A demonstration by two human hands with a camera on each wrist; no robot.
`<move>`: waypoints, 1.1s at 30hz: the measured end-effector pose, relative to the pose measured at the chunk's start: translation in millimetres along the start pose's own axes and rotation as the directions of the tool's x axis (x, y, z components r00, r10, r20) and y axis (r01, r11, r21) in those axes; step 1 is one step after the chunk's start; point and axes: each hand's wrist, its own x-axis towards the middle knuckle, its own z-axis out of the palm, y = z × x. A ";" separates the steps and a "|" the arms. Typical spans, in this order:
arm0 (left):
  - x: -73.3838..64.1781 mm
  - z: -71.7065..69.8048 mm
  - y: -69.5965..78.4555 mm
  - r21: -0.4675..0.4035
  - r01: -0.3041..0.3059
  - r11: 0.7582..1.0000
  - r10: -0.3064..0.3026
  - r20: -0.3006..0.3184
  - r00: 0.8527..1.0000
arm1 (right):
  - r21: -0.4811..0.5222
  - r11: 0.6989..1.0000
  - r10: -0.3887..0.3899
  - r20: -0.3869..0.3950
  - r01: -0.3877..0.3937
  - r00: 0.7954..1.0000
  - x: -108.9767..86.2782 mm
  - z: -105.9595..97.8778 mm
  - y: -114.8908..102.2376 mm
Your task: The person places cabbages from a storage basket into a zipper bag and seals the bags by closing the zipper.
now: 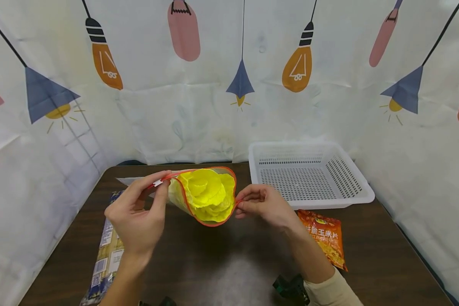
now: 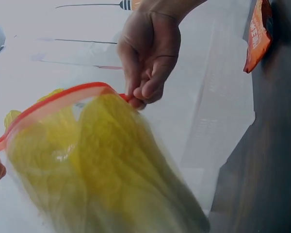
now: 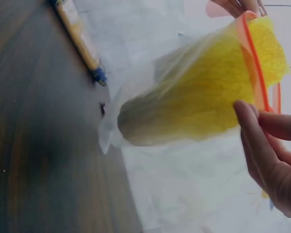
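A frosted clear zip bag [image 1: 176, 193] with a red zip edge is held upright-tilted over the table, its mouth gaping toward the head camera. Inside sits a yellow crumpled, ruffled bundle [image 1: 206, 191]; in the right wrist view a rounded, greyish lower end shows through the plastic. My left hand [image 1: 139, 212] pinches the left end of the zip edge, beside a small white slider [image 1: 158, 183]. At the opposite end, my right hand [image 1: 265, 206] pinches the red edge between thumb and fingers.
A white perforated plastic basket [image 1: 310, 178] stands at the back right. In front of it lies an orange snack packet [image 1: 325, 238]. A blue and gold long package [image 1: 107, 255] lies at the left side of the dark table [image 1: 229, 272]. A printed white curtain [image 1: 214, 119] hangs behind.
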 end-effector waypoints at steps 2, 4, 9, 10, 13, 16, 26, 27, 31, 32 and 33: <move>1.2 -1.0 -0.9 -0.013 0.017 1.000 -0.017 -0.016 1.000 | 0.015 0.999 -0.045 -0.073 0.046 0.996 -2.3 -1.8 -4.0; 2.4 -2.6 -1.9 -0.021 0.039 0.999 -0.039 -0.031 0.999 | 0.015 0.994 -0.107 -0.162 0.111 0.981 -4.6 -3.6 -8.6; 5.3 -7.5 -5.1 -0.034 0.087 0.996 -0.089 -0.048 0.995 | -0.043 0.964 -0.261 -0.347 0.263 0.901 -7.2 -5.5 -19.0; 5.7 -8.4 -5.8 -0.035 0.093 0.995 -0.095 -0.048 0.994 | -0.051 0.957 -0.282 -0.366 0.284 0.887 -7.1 -5.8 -20.0; 6.0 -11.4 -8.2 -0.014 0.107 0.994 -0.107 -0.041 0.993 | -0.072 0.939 -0.334 -0.413 0.335 0.847 -8.0 -6.5 -22.0; 5.6 -14.2 -10.7 -0.006 0.123 0.992 -0.123 -0.029 0.992 | -0.114 0.919 -0.385 -0.450 0.376 0.805 -11.2 -7.2 -23.8; -1.3 -13.3 -15.1 0.123 0.130 0.984 -0.143 0.096 0.985 | -0.261 0.837 -0.546 -0.461 0.482 0.700 -21.3 -6.3 -28.9; -1.8 -12.8 -15.8 0.126 0.129 0.984 -0.142 0.103 0.984 | -0.258 0.836 -0.546 -0.464 0.484 0.697 -21.8 -6.0 -29.1; -2.0 -13.1 -17.7 0.131 0.128 0.983 -0.140 0.090 0.986 | -0.232 0.838 -0.540 -0.482 0.493 0.690 -23.2 -5.9 -30.9; -1.7 -13.7 -17.9 0.129 0.127 0.984 -0.138 0.079 0.987 | -0.225 0.839 -0.538 -0.486 0.496 0.689 -23.7 -5.9 -31.5; -1.3 -14.6 -18.0 0.128 0.126 0.984 -0.135 0.067 0.989 | -0.220 0.837 -0.539 -0.487 0.501 0.687 -24.1 -6.1 -32.1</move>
